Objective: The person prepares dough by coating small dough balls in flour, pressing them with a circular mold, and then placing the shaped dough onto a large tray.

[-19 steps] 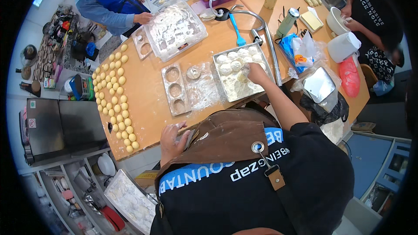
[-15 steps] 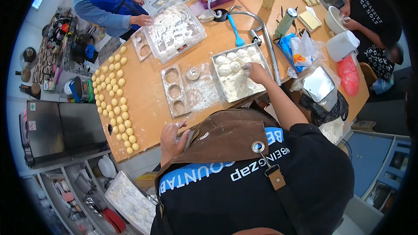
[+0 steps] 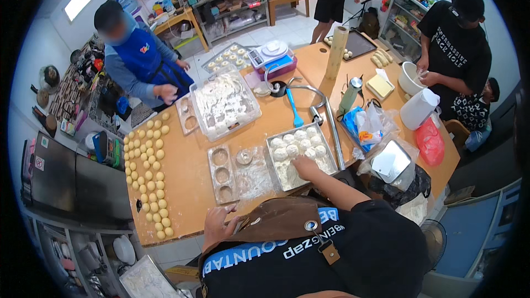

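My right hand point(image 3: 305, 168) reaches down into a square metal tray point(image 3: 285, 189), where white flour point(image 3: 289, 175) covers the near part. Its fingertips are at the flour, and whether they hold anything is hidden. Flour-dusted white dough balls point(image 3: 298, 137) sit in rows in the tray's far half, just beyond that hand. Near the table's front edge is my left hand point(image 3: 218, 224), floury, fingers bent but apart, holding nothing. Beyond it lies a wooden mould with three round hollows point(image 3: 222, 174). A small round mould piece point(image 3: 244, 157) rests on the floured patch beside it.
Yellow dough balls point(image 3: 150, 180) fill the table's left side. A flour-dusted plastic box point(image 3: 223, 105), a blue brush point(image 3: 294, 108) and a metal pipe point(image 3: 335, 137) lie beyond. A co-worker in a blue apron point(image 3: 144, 58) stands far left, another person in black point(image 3: 454, 44) far right.
The view has tilted up, showing more of the room. My right hand has moved left and nearer within the tray, away from the dough balls. The apron wearer's hand has drawn off the plastic box.
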Demonstrator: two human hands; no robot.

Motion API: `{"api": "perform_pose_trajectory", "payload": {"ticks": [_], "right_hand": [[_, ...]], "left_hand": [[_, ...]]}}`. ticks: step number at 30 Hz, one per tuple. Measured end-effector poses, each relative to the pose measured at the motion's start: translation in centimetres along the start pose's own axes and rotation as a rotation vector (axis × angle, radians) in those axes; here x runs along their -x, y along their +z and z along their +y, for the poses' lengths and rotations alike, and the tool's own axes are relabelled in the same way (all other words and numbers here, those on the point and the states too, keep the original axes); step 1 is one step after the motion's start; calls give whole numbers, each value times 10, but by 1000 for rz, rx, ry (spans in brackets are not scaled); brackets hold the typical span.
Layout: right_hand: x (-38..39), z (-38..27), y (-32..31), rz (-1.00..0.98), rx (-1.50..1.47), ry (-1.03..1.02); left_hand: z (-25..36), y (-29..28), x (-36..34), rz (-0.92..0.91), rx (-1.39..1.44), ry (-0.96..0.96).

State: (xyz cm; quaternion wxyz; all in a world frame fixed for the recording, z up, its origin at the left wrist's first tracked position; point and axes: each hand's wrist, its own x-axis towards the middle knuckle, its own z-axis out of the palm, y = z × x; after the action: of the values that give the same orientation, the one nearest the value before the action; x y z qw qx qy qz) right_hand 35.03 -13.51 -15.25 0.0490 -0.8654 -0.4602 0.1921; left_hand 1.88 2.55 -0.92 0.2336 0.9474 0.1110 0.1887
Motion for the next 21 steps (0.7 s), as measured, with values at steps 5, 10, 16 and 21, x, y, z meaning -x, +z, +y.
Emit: {"api": "perform_pose_trajectory", "payload": {"ticks": [5,10,16,21], "right_hand": [[-7,7,-1,-60,22,-151],[-14,10,-5,72,-34,-138],[-13,3,-1,147,-72,-86],[-9,10,1,258,-33,-202]], "left_hand": [[1,10,0,-26,17,-7],[8,12,-15,-80,9,14],[8,19,-33,-212,45,55],[33,22,-59,-273,41,37]]}}
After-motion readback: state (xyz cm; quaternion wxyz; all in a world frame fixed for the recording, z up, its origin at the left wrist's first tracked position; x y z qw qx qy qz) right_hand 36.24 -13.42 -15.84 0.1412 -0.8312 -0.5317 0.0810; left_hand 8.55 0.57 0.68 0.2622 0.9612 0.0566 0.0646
